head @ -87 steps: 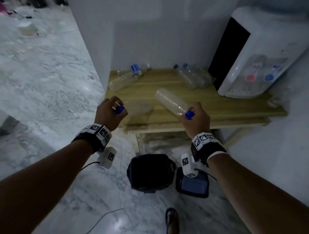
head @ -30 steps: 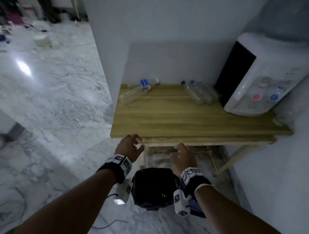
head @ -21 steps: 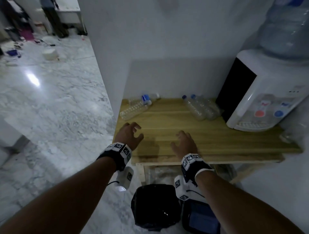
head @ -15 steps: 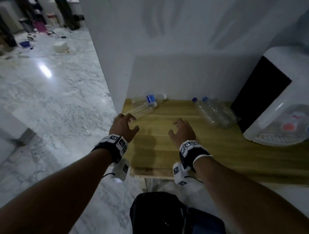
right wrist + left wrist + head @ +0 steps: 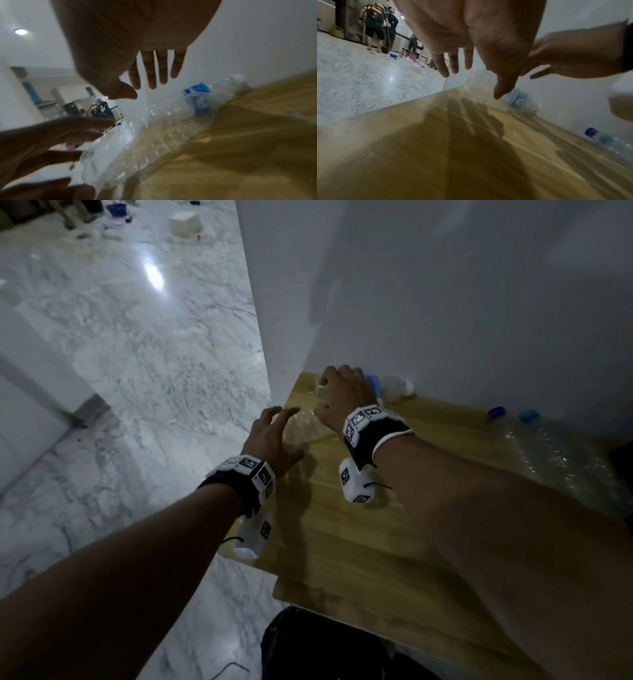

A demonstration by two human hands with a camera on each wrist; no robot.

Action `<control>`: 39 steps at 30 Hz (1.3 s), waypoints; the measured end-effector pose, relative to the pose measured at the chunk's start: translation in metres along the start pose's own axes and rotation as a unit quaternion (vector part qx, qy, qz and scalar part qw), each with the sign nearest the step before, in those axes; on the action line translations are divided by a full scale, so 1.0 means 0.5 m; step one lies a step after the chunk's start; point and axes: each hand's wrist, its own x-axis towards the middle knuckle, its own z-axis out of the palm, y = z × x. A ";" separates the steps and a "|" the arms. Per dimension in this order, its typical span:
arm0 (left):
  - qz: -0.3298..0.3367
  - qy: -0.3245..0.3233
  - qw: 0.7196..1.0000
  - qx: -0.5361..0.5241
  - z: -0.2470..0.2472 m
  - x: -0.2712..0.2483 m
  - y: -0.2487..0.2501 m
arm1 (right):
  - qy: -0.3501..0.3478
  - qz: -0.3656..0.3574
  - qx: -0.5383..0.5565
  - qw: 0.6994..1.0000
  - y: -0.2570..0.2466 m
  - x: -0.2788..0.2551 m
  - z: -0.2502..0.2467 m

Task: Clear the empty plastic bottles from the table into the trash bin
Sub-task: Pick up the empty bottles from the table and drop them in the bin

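Observation:
Two clear empty bottles lie in the far left corner of the wooden table [image 5: 359,535]. The nearer ridged bottle [image 5: 303,426] [image 5: 150,132] sits under my left hand [image 5: 277,419] [image 5: 474,83], whose fingers are straight and spread just over it. My right hand [image 5: 339,378] [image 5: 145,92] hovers with straight fingers over the blue-labelled bottle [image 5: 394,385] [image 5: 197,93] by the wall. Neither hand grips anything. Several more bottles [image 5: 555,450] with blue caps lie at the back right. The black trash bin [image 5: 308,645] stands on the floor below the table's front edge.
A white wall [image 5: 445,302] runs along the back of the table and ends at its left corner. Marble floor [image 5: 137,354] spreads to the left. In the left wrist view, people [image 5: 375,27] stand far off across the room.
The two bottles I held 2.9 s ago are gone from my hands. Both empty hands have since moved from above the bin across the table to the bottles in the far left corner.

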 end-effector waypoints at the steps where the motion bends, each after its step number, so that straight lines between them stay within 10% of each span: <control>1: 0.009 0.008 1.000 -0.022 0.002 0.010 -0.008 | -0.016 -0.023 -0.017 0.999 -0.009 0.008 0.012; 8: -0.012 0.114 0.988 -0.100 -0.027 0.118 -0.002 | -0.091 -0.078 -0.112 0.986 0.033 -0.048 0.070; 22: 0.058 -0.026 0.995 0.071 0.058 0.239 0.096 | -0.055 -0.129 -0.120 0.983 0.133 -0.185 0.052; 34: 0.092 0.074 0.993 0.004 -0.021 0.037 0.069 | -0.098 -0.085 -0.147 0.981 0.075 -0.340 0.009; 39: 0.122 0.112 0.986 -0.034 -0.108 -0.122 0.055 | 0.038 -0.039 -0.133 0.990 0.005 -0.444 -0.043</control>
